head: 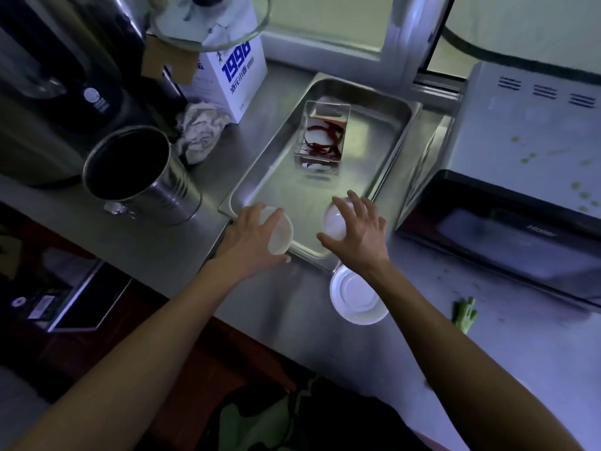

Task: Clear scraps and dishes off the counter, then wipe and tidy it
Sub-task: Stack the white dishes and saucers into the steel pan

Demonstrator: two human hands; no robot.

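My left hand (252, 236) grips a small white bowl (280, 236) at the near left corner of a steel tray (383, 151). My right hand (356, 227) holds a second small white bowl (332, 222) from above, over the tray's near end. Inside the tray stands a clear box (323, 138) with dried red chillies. An upturned white dish (356, 301) lies on the steel counter (292, 304) just under my right wrist. A green vegetable scrap (465, 315) lies on the counter to the right.
A steel pot (140, 177) stands left of the tray, with a crumpled cloth (200, 131) and a white carton (235, 76) behind it. A dark appliance (65, 76) fills the far left. A microwave (520, 190) stands at right, and the counter's front edge runs below my arms.
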